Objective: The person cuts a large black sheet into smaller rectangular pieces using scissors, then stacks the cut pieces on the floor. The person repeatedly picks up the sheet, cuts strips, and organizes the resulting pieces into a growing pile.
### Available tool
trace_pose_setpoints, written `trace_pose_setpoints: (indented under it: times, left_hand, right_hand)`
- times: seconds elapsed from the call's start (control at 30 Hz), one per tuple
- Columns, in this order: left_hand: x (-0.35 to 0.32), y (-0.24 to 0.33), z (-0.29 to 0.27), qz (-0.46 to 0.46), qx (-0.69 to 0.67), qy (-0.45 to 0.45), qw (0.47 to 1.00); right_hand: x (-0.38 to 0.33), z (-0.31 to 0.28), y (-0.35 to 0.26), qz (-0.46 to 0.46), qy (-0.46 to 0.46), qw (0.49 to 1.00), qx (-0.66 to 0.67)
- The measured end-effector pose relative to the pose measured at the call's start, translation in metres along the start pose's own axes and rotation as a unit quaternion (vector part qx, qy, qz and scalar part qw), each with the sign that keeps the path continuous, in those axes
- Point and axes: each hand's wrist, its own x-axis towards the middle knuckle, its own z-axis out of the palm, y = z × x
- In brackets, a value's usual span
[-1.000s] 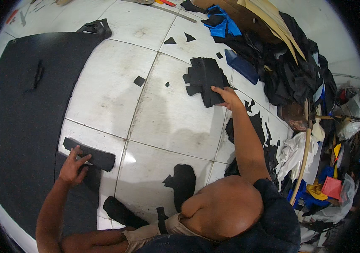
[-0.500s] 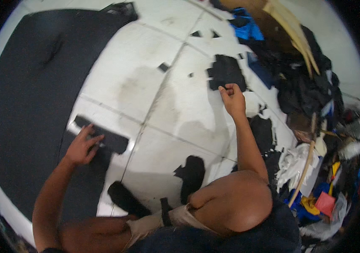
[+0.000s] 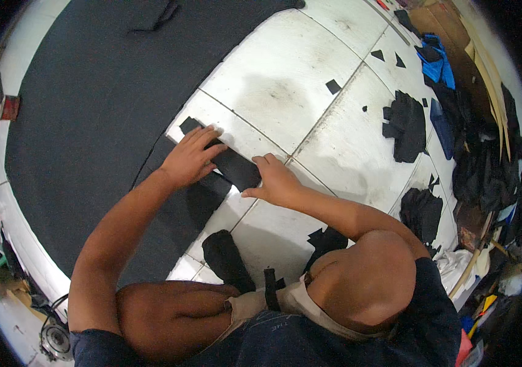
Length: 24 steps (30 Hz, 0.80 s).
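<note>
A dark strip-shaped piece of cloth [image 3: 236, 168] lies on the white tiles beside a large black sheet of cloth [image 3: 96, 122]. My left hand [image 3: 192, 158] rests flat on the strip's left part, its fingers spread and pointing away from me. At the strip's right end is my right hand [image 3: 278, 182], thumb and forefinger apart at its two corners. Between my feet and hands, another dark piece [image 3: 209, 199] juts out from the big sheet's edge. Part of the strip is hidden beneath my left fingers.
Stacked black cutouts [image 3: 407, 128] lie on the tiles at right, with small black scraps [image 3: 333, 87] nearby. A heap of dark cloth [image 3: 478, 171] and long wooden strips [image 3: 487, 85] line the right side. A dark red block [image 3: 10, 107] sits at the sheet's left edge.
My right hand has left the stacked cutouts and come over to the strip's right end. My left hand stays on the strip. The view has shifted left.
</note>
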Motion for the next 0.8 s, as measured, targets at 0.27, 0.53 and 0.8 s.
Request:
trace_pose_setpoints:
  times: [0.27,0.53,0.8]
  left_hand:
    - [0.009,-0.015,0.003,0.003,0.006,-0.020,1.000]
    - [0.011,-0.027,0.001,0.014,-0.027,-0.031,0.999]
    - [0.013,-0.029,0.000,0.026,-0.008,-0.054,0.998]
  right_hand:
    - [0.009,0.020,-0.016,-0.037,0.079,0.995,-0.043]
    - [0.015,0.027,-0.025,-0.024,0.044,0.999,-0.010]
    - [0.019,0.030,-0.019,0.001,0.048,0.997,0.059]
